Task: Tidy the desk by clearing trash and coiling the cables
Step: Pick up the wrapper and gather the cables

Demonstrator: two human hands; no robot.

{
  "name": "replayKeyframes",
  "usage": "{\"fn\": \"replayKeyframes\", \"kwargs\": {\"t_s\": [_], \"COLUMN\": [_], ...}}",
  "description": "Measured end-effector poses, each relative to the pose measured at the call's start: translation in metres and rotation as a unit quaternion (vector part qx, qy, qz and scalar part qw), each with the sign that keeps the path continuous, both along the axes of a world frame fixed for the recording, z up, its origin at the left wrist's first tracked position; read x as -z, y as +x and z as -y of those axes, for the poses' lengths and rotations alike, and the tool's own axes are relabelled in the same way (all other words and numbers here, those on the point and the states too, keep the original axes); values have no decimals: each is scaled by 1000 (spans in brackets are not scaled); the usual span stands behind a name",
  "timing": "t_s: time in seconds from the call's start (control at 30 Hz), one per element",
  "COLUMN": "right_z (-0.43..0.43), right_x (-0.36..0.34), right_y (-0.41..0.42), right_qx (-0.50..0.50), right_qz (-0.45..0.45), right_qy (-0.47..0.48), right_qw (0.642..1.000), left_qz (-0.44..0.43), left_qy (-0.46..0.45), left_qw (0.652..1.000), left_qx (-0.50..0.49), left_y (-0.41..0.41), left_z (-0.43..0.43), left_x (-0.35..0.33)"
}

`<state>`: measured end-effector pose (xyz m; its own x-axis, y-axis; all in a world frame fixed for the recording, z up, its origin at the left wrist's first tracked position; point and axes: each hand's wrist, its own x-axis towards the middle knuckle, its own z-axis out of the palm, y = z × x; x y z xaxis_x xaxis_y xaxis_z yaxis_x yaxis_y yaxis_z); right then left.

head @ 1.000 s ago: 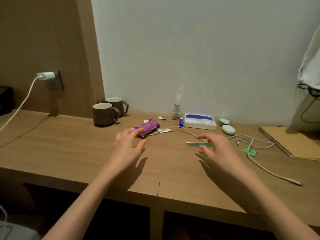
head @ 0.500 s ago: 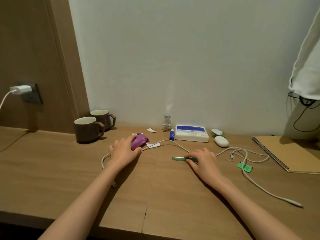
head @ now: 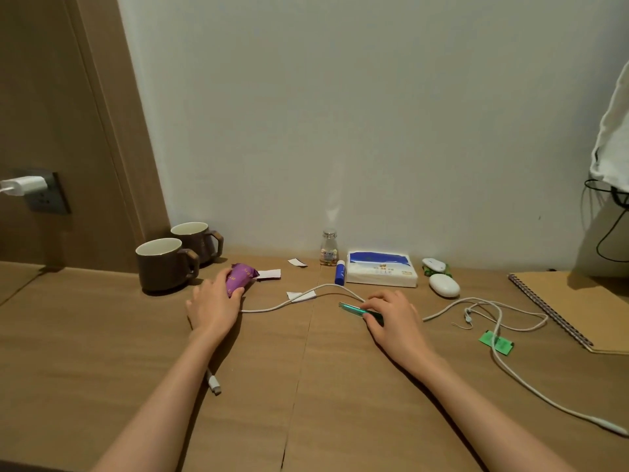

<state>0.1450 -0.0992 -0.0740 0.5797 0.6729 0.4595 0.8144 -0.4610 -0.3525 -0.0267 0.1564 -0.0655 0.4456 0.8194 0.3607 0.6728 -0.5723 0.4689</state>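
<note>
A white charger (head: 23,185) is plugged into a wall socket at the far left. Two brown mugs (head: 163,264) are set on the desk (head: 306,386) at the ten o'clock of the left hand (head: 214,306). That hand's fingers (head: 218,279) are curled round a purple wrapper (head: 240,277), which is held at the hand's twelve o'clock. A white cable (head: 272,306) is run from under that hand toward three o'clock, past a paper scrap (head: 301,295), and is hidden beneath the right hand (head: 394,318). A green wrapper (head: 354,308) is pinched by the right hand's curled fingers (head: 374,299), its free end pointed to ten o'clock. A tissue pack (head: 381,272) is placed at that hand's twelve o'clock, by the wall. A second cable (head: 500,335) is looped at its three o'clock, beside a green scrap (head: 496,342), and a spiral notebook (head: 578,308) is laid further right.
</note>
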Motion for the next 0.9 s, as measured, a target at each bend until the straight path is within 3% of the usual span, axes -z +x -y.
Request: {"fn": "replayKeyframes", "kwargs": {"t_s": [0.13,0.23,0.37,0.57,0.77,0.9], "right_z": [-1,0,1,1,0,-1], "right_x": [1,2,4,2,0,0], "right_y": [3,4,3,2,7,10], "right_qx": [9,8,1,5,5,1], "right_qz": [-19,-25,-16,-9,-31,-37], "right_qy": [9,6,0,22,35,32], "right_qw": [1000,1000,1000,1000,999,999], "left_qz": [-15,-25,35,-23,-155,-118], "left_qy": [24,90,167,74,-3,29], "left_qw": [999,995,984,983,976,982], "left_qx": [-17,-20,57,164,155,146], "left_y": [3,7,23,64,93,101], "left_z": [4,7,15,24,8,6], "left_x": [2,1,-10,-19,-3,3]}}
